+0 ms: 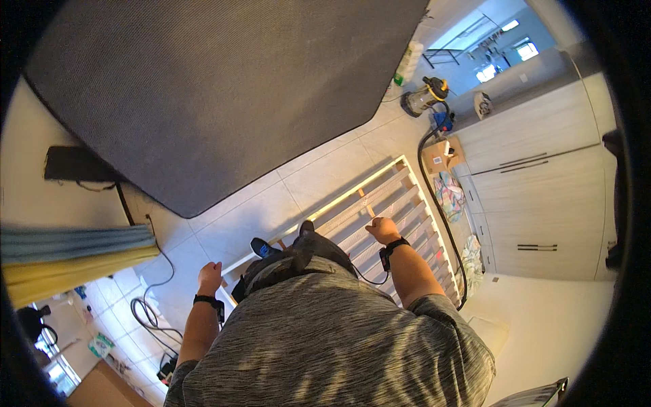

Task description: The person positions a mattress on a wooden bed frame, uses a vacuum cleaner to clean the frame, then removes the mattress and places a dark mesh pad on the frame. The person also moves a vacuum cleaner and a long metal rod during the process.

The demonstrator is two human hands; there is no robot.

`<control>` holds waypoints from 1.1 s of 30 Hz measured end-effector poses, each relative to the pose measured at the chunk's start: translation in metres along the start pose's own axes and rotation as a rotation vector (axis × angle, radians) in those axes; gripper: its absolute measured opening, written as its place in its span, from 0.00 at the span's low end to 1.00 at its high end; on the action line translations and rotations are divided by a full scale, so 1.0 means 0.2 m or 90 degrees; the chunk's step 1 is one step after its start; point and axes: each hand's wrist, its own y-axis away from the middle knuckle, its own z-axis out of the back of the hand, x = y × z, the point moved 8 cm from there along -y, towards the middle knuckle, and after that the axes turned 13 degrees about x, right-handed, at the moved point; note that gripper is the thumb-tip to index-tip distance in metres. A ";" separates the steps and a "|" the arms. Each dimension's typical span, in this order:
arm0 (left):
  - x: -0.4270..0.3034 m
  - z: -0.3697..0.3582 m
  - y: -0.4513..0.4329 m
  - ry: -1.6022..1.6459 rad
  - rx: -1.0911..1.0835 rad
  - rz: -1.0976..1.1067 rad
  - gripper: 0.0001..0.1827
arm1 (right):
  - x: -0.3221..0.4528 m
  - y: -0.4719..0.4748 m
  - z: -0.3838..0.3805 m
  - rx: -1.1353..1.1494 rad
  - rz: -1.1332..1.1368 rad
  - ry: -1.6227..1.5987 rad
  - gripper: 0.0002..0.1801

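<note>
My left hand (209,277) hangs at my side with its fingers curled in and nothing seen in it. Below it are the pale floor tiles and one edge of a slatted bed frame (402,196). My right hand (384,230) is in a loose fist above the bed slats, apart from them and holding nothing visible. Each wrist wears a black strap with a small device. My shoes show at the frame's light-coloured side rail (335,199). Ahead, a large dark grey fabric-covered panel (229,102), apparently a mattress underside, is raised; its supports are hidden.
A black hose (432,188) runs along the bed frame from a canister vacuum cleaner (426,96). A cardboard box (442,154) and crumpled cloth (448,196) lie beside the pale wardrobe (534,203). Cable loops (147,313) cross the floor at left, near blue and yellow curtains (76,259).
</note>
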 end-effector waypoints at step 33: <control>0.22 -0.55 0.41 0.244 0.007 0.040 0.18 | -0.18 0.01 -0.29 0.106 0.114 -0.095 0.21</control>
